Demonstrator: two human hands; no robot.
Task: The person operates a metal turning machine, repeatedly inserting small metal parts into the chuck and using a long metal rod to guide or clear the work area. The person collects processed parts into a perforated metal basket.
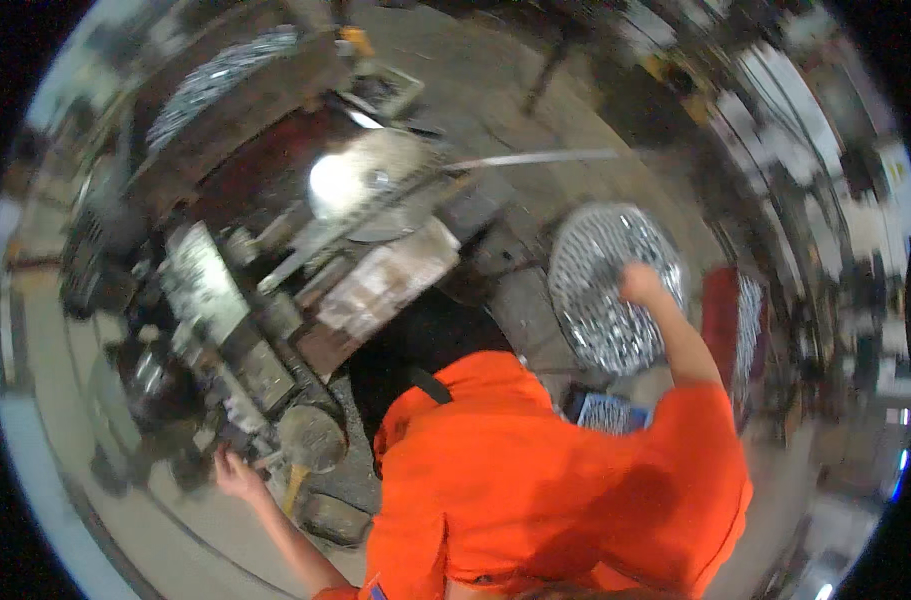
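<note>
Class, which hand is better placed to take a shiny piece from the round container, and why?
Right, I'd judge: the right hand is at the shiny pieces in the round container; the left hand is well away to the left.

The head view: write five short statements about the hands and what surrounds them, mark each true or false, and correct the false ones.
1. The right hand is over the oval heap of shiny metal pieces. True.
2. The left hand is over that same heap. False: the left hand is well away from it, at the lower left of the picture.
3. The person's shirt is blue. False: the shirt is orange.
4. A red box is to the right of the heap. True.
5. The big pale disc is right of the heap. False: the disc is to its left.
</note>
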